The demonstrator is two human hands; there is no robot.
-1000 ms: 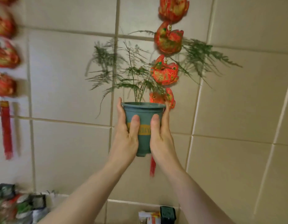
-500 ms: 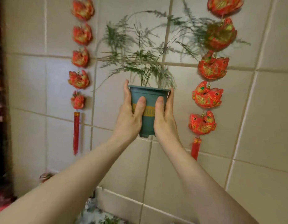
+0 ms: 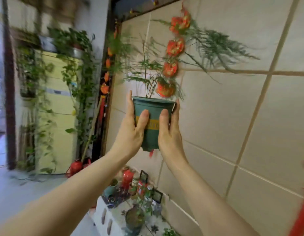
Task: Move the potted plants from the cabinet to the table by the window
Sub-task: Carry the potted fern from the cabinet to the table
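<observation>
A teal plastic pot [image 3: 153, 106] with a gold band carries a feathery green fern [image 3: 214, 48] and is held up in the air, upright, in front of a tiled wall. My left hand [image 3: 130, 132] grips its left side, thumb across the front. On the pot's right side, my right hand [image 3: 170, 133] grips the same way. Below, a white cabinet [image 3: 105, 218] bears more potted plants, among them a dark pot [image 3: 133, 220] and a small teal pot [image 3: 111, 187].
Strings of red ornaments [image 3: 175, 46] hang on the beige tiled wall [image 3: 250, 116] behind the fern. A yellow cabinet [image 3: 57, 106] draped in green vines stands far left beyond a dark door frame [image 3: 107, 82]. Red objects [image 3: 76, 166] sit on the floor near it.
The view has swung left and down while both hands keep the pot raised. The doorway, the vine-covered yellow cabinet and the white cabinet's plants have come into sight.
</observation>
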